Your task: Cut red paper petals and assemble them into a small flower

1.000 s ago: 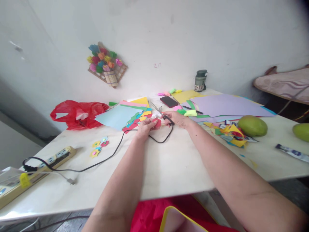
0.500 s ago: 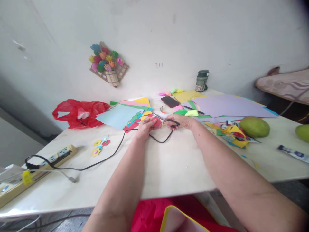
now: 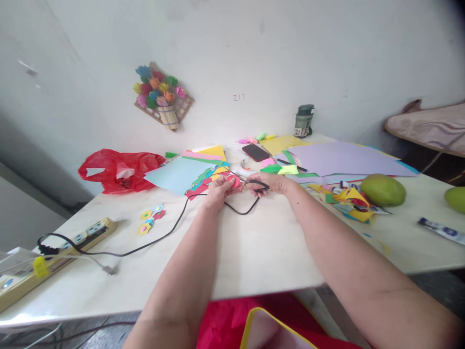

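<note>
Between the fingers and thumb of my left hand (image 3: 218, 192) is a small red piece of paper (image 3: 235, 182). My right hand (image 3: 271, 183) grips a pair of scissors by its black handles (image 3: 258, 184), and the blades point left toward the red paper. How far the blades are apart is too small to tell. Just behind my left hand, cut strips of coloured paper (image 3: 203, 182) lie by a light blue sheet (image 3: 178, 175). A black cable (image 3: 174, 228) runs across the table under both hands.
Small paper flowers (image 3: 146, 228) lie left, near a power strip (image 3: 87, 232) and a red plastic bag (image 3: 109, 169). Behind are a phone (image 3: 256, 152) and a green bottle (image 3: 303, 121). Rightward are purple sheets (image 3: 341, 157), paper scraps (image 3: 350, 203), a green mango (image 3: 383, 190) and a tube (image 3: 441, 230).
The red paper has turned a little in my left hand and shows a smaller outline. The scissors have shifted slightly; both arms stay almost in place.
</note>
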Motion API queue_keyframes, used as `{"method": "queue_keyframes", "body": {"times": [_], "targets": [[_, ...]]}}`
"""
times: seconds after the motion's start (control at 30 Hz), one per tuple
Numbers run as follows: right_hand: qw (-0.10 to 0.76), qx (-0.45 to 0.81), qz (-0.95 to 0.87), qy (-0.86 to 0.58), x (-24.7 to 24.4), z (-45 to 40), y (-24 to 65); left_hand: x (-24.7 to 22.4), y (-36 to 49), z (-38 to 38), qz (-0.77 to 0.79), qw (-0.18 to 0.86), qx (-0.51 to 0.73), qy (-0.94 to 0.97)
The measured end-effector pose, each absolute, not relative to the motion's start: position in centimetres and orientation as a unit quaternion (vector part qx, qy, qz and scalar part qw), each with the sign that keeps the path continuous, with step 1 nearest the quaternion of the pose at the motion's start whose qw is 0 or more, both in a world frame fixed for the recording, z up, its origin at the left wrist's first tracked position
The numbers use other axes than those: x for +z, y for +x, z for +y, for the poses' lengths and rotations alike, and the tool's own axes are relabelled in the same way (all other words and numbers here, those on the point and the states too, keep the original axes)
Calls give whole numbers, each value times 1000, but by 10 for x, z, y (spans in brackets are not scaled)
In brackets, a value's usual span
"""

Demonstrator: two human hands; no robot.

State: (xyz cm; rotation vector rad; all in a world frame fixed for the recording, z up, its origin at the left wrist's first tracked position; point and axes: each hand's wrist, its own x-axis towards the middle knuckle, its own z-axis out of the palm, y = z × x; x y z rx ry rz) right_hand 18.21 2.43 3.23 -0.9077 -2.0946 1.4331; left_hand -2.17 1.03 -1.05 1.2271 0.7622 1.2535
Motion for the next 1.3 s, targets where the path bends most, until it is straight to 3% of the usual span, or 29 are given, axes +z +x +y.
{"method": "queue_keyframes", "body": {"times": [1.3], "targets": [[205, 494, -769, -349, 20, 36, 180, -7, -18, 8, 315, 573, 575, 491]]}}
